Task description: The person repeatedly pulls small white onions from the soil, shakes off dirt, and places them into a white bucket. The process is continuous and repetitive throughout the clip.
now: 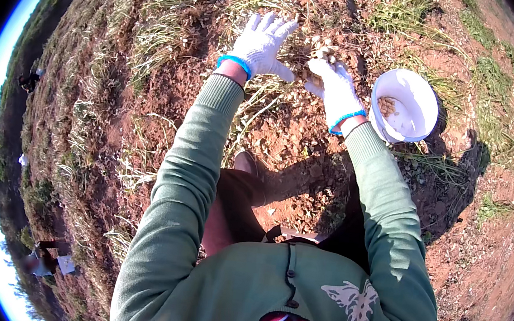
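My left hand [260,45], in a white knit glove with a blue cuff, is spread with its fingers apart over dry plants and soil, holding nothing. To its right, my right hand [333,81], gloved alike, has its fingers curled at a cluster of peanut pods [324,49]; some pods show at and beyond the fingertips. Whether it grips them or only touches them is hard to tell. A white plastic bucket [427,108] stands on the soil right of my right hand, with a small pile of peanuts [386,107] at its bottom.
Rows of pulled, drying plants [153,51] lie on reddish soil to the left. More green plants [402,11] lie beyond the bucket. My shoe [246,162] rests on the soil below my hands. Other people [42,262] are far off at the left edge.
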A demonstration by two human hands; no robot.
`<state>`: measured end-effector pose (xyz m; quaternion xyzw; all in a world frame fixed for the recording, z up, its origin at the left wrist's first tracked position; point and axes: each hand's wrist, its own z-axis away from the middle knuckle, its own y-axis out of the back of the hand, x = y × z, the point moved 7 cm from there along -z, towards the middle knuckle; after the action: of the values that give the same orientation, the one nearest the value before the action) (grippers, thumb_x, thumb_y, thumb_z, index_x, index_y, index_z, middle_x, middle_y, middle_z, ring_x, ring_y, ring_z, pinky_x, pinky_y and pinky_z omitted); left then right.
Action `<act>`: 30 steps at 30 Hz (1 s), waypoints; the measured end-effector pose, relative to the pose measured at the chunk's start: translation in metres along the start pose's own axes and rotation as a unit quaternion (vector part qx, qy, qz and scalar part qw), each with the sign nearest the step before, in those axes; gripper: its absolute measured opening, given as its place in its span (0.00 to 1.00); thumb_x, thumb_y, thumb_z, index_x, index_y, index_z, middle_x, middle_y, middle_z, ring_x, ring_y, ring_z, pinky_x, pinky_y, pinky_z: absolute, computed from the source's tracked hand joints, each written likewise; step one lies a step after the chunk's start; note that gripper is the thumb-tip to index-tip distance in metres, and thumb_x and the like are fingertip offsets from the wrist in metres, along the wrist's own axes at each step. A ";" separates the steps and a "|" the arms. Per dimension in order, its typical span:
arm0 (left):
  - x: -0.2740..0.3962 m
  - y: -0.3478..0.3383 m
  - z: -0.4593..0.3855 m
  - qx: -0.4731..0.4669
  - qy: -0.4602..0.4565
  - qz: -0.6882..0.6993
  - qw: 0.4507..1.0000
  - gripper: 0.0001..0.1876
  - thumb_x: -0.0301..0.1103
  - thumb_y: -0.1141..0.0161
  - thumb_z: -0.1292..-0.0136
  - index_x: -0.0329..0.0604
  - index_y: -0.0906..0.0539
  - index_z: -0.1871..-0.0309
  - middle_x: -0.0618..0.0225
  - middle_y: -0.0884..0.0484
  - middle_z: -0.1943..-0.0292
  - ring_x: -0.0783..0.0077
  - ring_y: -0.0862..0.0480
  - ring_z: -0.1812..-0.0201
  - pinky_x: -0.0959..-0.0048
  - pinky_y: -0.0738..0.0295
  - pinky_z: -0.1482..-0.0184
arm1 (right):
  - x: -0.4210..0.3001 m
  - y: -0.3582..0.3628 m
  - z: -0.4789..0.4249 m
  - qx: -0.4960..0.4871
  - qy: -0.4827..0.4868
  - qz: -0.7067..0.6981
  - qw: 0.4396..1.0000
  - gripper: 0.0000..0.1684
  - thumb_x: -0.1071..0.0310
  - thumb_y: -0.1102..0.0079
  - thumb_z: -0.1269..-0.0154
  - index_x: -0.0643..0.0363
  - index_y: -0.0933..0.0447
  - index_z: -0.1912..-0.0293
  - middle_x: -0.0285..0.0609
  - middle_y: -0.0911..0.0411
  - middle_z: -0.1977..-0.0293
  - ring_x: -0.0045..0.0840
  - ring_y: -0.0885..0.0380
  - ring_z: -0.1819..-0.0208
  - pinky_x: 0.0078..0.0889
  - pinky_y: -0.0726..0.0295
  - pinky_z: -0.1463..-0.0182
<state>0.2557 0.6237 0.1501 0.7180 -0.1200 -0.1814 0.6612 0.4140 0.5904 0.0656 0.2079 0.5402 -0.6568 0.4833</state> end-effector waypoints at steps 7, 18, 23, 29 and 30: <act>-0.032 -0.082 -0.014 -0.228 0.038 0.166 0.959 0.46 0.51 0.18 0.56 0.49 0.24 0.31 0.55 0.18 0.39 0.56 0.19 0.40 0.62 0.26 0.36 | 0.000 -0.004 0.002 0.011 -0.009 0.061 0.998 0.24 0.60 0.28 0.38 0.55 0.22 0.45 0.31 0.19 0.50 0.19 0.21 0.49 0.27 0.23 0.50; -0.010 -0.088 0.032 -0.112 0.192 0.454 0.863 0.36 0.41 0.29 0.41 0.29 0.27 0.33 0.50 0.18 0.41 0.62 0.19 0.42 0.68 0.26 0.38 | -0.018 0.000 0.003 -0.058 0.025 0.085 0.994 0.31 0.58 0.28 0.38 0.61 0.26 0.40 0.37 0.20 0.48 0.20 0.22 0.50 0.31 0.23 0.49; -0.002 -0.028 0.019 -0.002 0.155 0.352 0.923 0.31 0.44 0.33 0.36 0.34 0.26 0.35 0.45 0.20 0.40 0.53 0.20 0.38 0.63 0.26 0.37 | -0.042 0.010 0.005 -0.154 0.163 0.206 0.953 0.28 0.57 0.35 0.32 0.52 0.26 0.35 0.37 0.25 0.39 0.24 0.24 0.40 0.35 0.20 0.41; 0.025 0.050 0.037 0.095 0.190 0.094 0.973 0.25 0.46 0.33 0.36 0.48 0.22 0.39 0.52 0.13 0.55 0.47 0.14 0.53 0.56 0.19 0.52 | -0.046 0.000 0.027 -0.101 0.010 0.057 0.993 0.29 0.53 0.34 0.30 0.55 0.27 0.36 0.38 0.24 0.42 0.25 0.20 0.52 0.32 0.16 0.45; 0.025 0.045 0.039 0.105 0.190 0.105 0.971 0.25 0.46 0.32 0.36 0.47 0.22 0.39 0.52 0.13 0.54 0.47 0.14 0.53 0.57 0.20 0.52 | -0.041 0.001 0.030 -0.091 -0.001 0.060 0.994 0.29 0.53 0.34 0.31 0.55 0.27 0.36 0.37 0.24 0.41 0.25 0.20 0.52 0.31 0.16 0.46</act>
<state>0.2648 0.5733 0.1900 0.7878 -0.0855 0.0421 0.6085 0.4408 0.5797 0.1078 0.1944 0.5842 -0.5746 0.5392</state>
